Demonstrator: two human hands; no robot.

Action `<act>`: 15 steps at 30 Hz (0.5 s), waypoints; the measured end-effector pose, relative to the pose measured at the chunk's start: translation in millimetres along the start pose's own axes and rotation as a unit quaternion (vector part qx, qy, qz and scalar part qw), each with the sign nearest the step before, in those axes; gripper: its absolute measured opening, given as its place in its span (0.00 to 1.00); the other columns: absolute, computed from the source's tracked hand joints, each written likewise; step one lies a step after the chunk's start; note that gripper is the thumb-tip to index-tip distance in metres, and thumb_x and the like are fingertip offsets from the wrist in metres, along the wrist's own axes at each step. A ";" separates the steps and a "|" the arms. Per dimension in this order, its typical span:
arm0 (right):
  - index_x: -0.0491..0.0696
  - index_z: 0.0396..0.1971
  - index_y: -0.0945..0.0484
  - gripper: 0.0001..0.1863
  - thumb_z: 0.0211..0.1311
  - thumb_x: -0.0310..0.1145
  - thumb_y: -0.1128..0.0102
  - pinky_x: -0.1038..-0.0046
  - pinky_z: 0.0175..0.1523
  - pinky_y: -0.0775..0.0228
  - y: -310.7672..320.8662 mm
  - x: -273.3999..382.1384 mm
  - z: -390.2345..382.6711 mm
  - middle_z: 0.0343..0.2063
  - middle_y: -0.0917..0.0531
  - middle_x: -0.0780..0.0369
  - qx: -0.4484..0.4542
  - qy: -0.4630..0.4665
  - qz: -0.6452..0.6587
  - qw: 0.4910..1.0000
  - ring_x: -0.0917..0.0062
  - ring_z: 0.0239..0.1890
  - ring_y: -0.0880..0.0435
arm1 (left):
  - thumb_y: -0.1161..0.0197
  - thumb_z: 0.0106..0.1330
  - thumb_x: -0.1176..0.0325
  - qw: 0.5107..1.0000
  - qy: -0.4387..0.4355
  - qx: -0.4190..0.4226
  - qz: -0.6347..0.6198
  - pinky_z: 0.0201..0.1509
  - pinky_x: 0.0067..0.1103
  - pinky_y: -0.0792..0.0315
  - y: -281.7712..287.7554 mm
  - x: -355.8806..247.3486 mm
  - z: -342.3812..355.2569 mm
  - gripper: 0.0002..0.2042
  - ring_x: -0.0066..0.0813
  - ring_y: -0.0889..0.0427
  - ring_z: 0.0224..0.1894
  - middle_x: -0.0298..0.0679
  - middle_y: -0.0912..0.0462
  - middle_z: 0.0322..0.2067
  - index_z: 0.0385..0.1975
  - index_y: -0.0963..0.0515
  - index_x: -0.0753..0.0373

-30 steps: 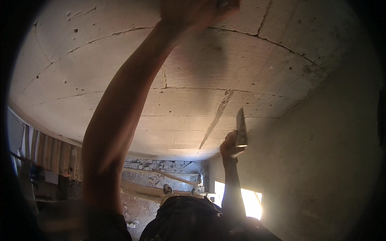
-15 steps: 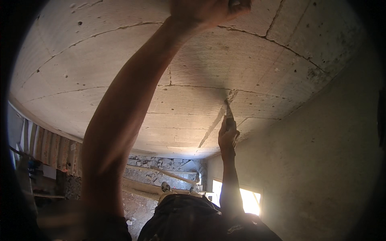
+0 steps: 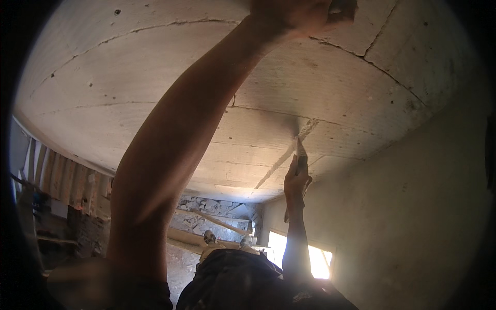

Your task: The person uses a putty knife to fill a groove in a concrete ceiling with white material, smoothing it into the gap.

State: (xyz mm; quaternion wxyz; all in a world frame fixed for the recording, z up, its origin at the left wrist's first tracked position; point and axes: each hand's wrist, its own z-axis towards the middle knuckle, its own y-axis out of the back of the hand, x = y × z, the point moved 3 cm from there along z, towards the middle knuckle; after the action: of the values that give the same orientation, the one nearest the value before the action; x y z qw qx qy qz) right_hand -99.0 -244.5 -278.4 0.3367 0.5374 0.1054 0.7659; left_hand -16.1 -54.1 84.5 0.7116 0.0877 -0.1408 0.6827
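Note:
A pale block wall (image 3: 186, 124) with cracked joints fills the space in front of me. My right hand (image 3: 297, 183) grips a narrow hand tool (image 3: 299, 149), its slim end pointing up at the wall and part of its handle showing below the fist. The tool's exact kind is unclear. Beside its tip runs a rough diagonal groove (image 3: 281, 161) in the wall. Raised high at the upper edge, my left hand (image 3: 305, 15) has curled fingers around something greyish that is mostly cut off by the frame. My left forearm covers part of the wall.
A plain plastered wall (image 3: 392, 206) meets the block wall at the right, with a bright opening (image 3: 320, 262) low in it. Below lie rubble (image 3: 212, 206) and wooden planks (image 3: 186, 240) near my feet. Corrugated sheeting (image 3: 67, 181) stands at the left.
My left hand and forearm have shifted right in the picture. The right hand and its tool sit slightly lower, the tool tip a little down along the groove. The view has turned slightly.

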 end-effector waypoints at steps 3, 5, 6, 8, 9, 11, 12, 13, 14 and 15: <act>0.43 0.46 0.22 0.12 0.72 0.36 0.44 0.62 0.27 0.28 -1.9 2.3 -12.9 0.23 0.17 0.49 -0.090 0.053 0.040 0.994 0.55 0.24 0.15 | 0.39 0.57 0.37 1.000 0.002 -0.013 -0.011 0.60 0.42 0.50 1.7 4.1 -1.3 0.42 0.38 0.53 0.77 0.43 0.49 0.76 0.73 0.40 0.43; 0.42 0.43 0.21 0.15 0.74 0.40 0.47 0.59 0.31 0.27 -0.8 -13.3 -18.5 0.25 0.16 0.48 -0.029 -0.061 0.054 0.996 0.49 0.31 0.15 | 0.38 0.57 0.37 1.000 0.004 -0.017 0.005 0.59 0.42 0.49 0.2 4.0 -1.2 0.42 0.38 0.53 0.77 0.44 0.49 0.76 0.73 0.40 0.43; 0.43 0.41 0.22 0.14 0.73 0.40 0.46 0.58 0.31 0.26 -3.5 -22.9 -11.0 0.25 0.16 0.48 -0.009 -0.030 0.022 0.999 0.49 0.30 0.15 | 0.38 0.57 0.37 1.000 0.007 -0.017 -0.002 0.59 0.42 0.49 -1.3 1.5 -0.9 0.42 0.38 0.53 0.77 0.44 0.49 0.76 0.73 0.40 0.43; 0.44 0.38 0.24 0.14 0.71 0.41 0.44 0.55 0.31 0.24 -20.2 -33.5 9.3 0.24 0.16 0.48 0.034 0.034 -0.038 0.998 0.50 0.27 0.15 | 0.37 0.56 0.38 1.000 0.010 -0.016 -0.012 0.59 0.42 0.49 -1.6 0.7 -1.6 0.42 0.39 0.53 0.77 0.44 0.49 0.76 0.73 0.40 0.43; 0.45 0.39 0.25 0.14 0.71 0.42 0.44 0.52 0.31 0.25 -20.5 -33.8 3.7 0.23 0.16 0.49 0.058 0.008 -0.067 0.996 0.49 0.25 0.16 | 0.37 0.56 0.38 1.000 0.008 -0.008 -0.006 0.59 0.42 0.49 -1.3 1.0 -2.1 0.42 0.39 0.52 0.77 0.44 0.49 0.76 0.73 0.40 0.43; 0.45 0.39 0.26 0.13 0.70 0.42 0.43 0.51 0.30 0.26 -15.3 -16.1 -5.0 0.22 0.17 0.49 0.018 0.022 -0.056 0.998 0.49 0.25 0.16 | 0.37 0.57 0.37 1.000 0.002 0.010 0.012 0.60 0.42 0.49 0.6 4.7 -3.7 0.43 0.38 0.52 0.77 0.44 0.49 0.76 0.73 0.41 0.43; 0.46 0.39 0.26 0.13 0.70 0.42 0.43 0.51 0.30 0.26 -14.5 -12.2 -8.4 0.21 0.17 0.50 0.009 0.015 -0.044 0.999 0.49 0.25 0.16 | 0.38 0.57 0.37 1.000 0.001 0.003 0.006 0.60 0.42 0.49 0.4 6.5 -4.4 0.43 0.38 0.52 0.77 0.44 0.49 0.76 0.73 0.41 0.43; 0.46 0.39 0.26 0.13 0.70 0.42 0.43 0.50 0.30 0.26 -12.1 -8.3 -11.7 0.21 0.17 0.50 0.000 0.008 -0.033 0.999 0.49 0.25 0.16 | 0.38 0.57 0.36 1.000 0.000 -0.005 0.000 0.60 0.41 0.49 -0.5 8.9 -3.8 0.43 0.38 0.52 0.77 0.44 0.50 0.76 0.73 0.42 0.43; 0.47 0.38 0.26 0.13 0.70 0.42 0.42 0.51 0.30 0.27 -8.9 -9.1 -14.0 0.21 0.17 0.50 -0.003 -0.012 -0.017 1.000 0.49 0.25 0.16 | 0.39 0.57 0.36 1.000 -0.002 -0.013 -0.010 0.61 0.41 0.49 -1.3 8.3 -2.3 0.44 0.38 0.52 0.77 0.44 0.51 0.76 0.74 0.43 0.43; 0.47 0.38 0.27 0.13 0.69 0.42 0.42 0.51 0.30 0.27 -6.5 -11.0 -15.3 0.20 0.17 0.50 -0.007 -0.032 -0.001 0.999 0.49 0.25 0.16 | 0.39 0.57 0.35 1.000 0.001 -0.002 -0.013 0.61 0.41 0.49 -1.6 9.0 -3.6 0.44 0.38 0.52 0.77 0.44 0.52 0.77 0.74 0.44 0.43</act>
State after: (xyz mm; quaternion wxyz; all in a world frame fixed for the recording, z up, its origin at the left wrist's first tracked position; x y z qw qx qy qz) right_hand -107.9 -243.5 -296.2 0.3447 0.5589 0.0901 0.7488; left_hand -13.9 -44.6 84.1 0.7209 0.0876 -0.1402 0.6730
